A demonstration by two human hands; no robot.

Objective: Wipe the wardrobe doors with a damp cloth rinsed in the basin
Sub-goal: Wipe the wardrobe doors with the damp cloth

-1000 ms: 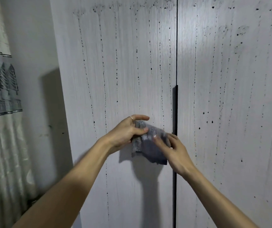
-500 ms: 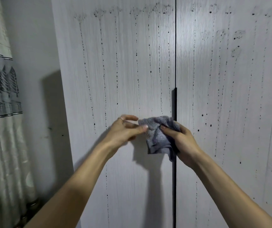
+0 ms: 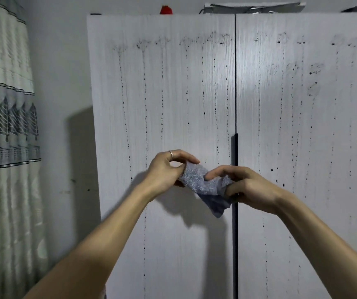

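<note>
Holding grey cloth [image 3: 203, 182] stretched between both hands before wardrobe doors [image 3: 173, 93]; left hand [image 3: 165, 171] pinches one end, right hand [image 3: 246, 186] grips other, fingers curled; cloth probably clear of door.

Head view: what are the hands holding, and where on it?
Both hold the grey-blue cloth: left hand pinches its upper left end, right hand grips its right edge; a corner hangs below.

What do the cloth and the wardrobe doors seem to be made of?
The cloth looks like grey-blue terry towelling, probably cotton: fuzzy looped pile. The wardrobe doors may be laminated board, whitish matt wood-grain finish: fine vertical streaks.
</note>
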